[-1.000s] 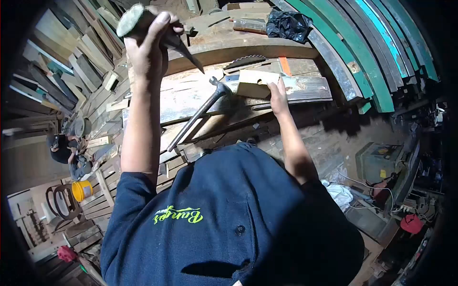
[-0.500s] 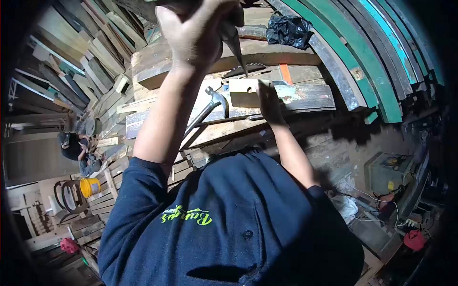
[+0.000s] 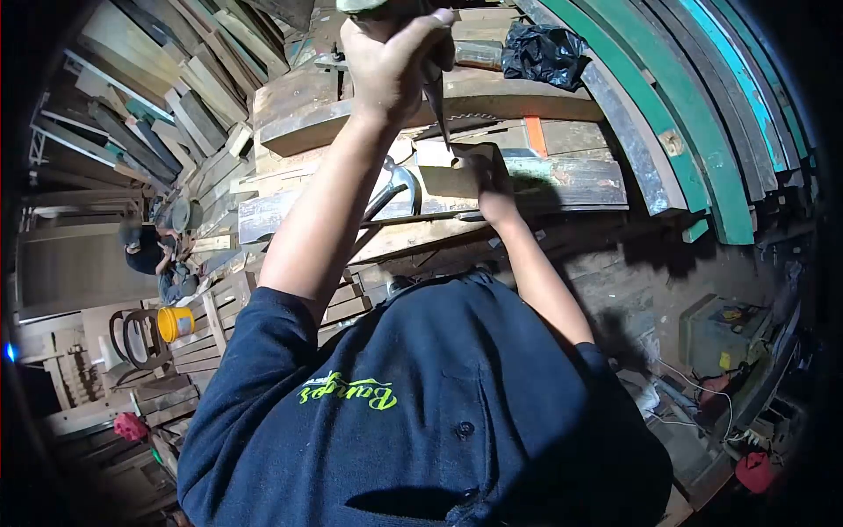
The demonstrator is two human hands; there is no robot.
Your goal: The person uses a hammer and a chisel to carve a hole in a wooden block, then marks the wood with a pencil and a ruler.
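Pale wood block (image 3: 442,181) flat beneath pointed chisel (image 3: 437,105)

The top edge is cutting off the handle of the tool (image 3: 436,105) that the left hand (image 3: 391,61) is clenching, so only its dark pointed blade is showing below the fist. The left forearm is hiding most of the hammer (image 3: 402,180), leaving just the head showing on the counter (image 3: 571,176). The right hand (image 3: 493,184) is covering one end of the wooden block (image 3: 443,176). Shadow is blurring its fingers, so gripping or merely pressing is impossible to tell. A person (image 3: 162,263) far off is appearing too small and dark to make out.
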